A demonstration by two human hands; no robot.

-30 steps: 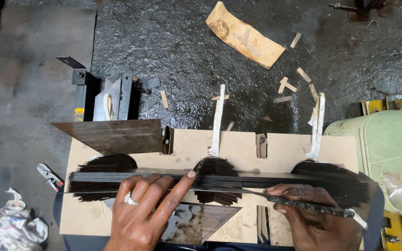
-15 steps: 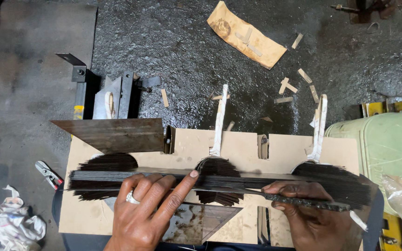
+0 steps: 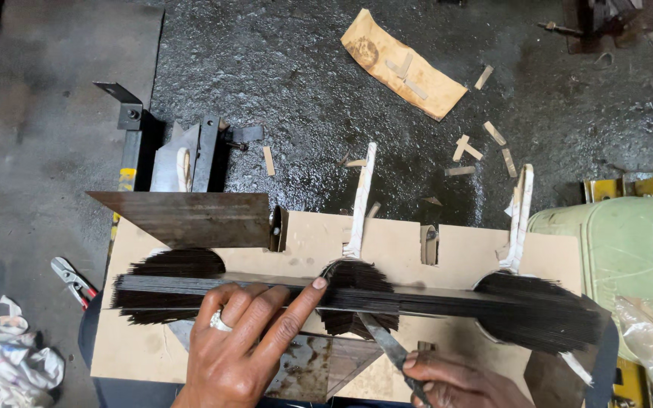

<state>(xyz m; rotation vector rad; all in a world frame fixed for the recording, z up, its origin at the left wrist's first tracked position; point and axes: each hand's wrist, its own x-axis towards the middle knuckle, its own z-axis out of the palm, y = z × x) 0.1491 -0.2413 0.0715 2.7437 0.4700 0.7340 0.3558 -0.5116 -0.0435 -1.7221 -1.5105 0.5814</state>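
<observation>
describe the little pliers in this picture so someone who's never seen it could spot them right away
Start at the big tan board where the left hand presses down the long dark bundle. Go past the board's left edge to the grey floor: the pliers lie there, above the crumpled white rag. They alone have red-tipped handles.

Left hand: bare, no glove, five fingers in view with short, unpainted nails; one silver-coloured metal ring with a small raised top worn on a middle finger; no sleeve, cuff, watch or band visible at the wrist, where the frame edge cuts it off. Right hand: bare, no glove, only the knuckles and upper fingers visible at the lower frame edge, nails short and plain, no ring or other jewellery discernible, wrist and forearm out of view.
</observation>
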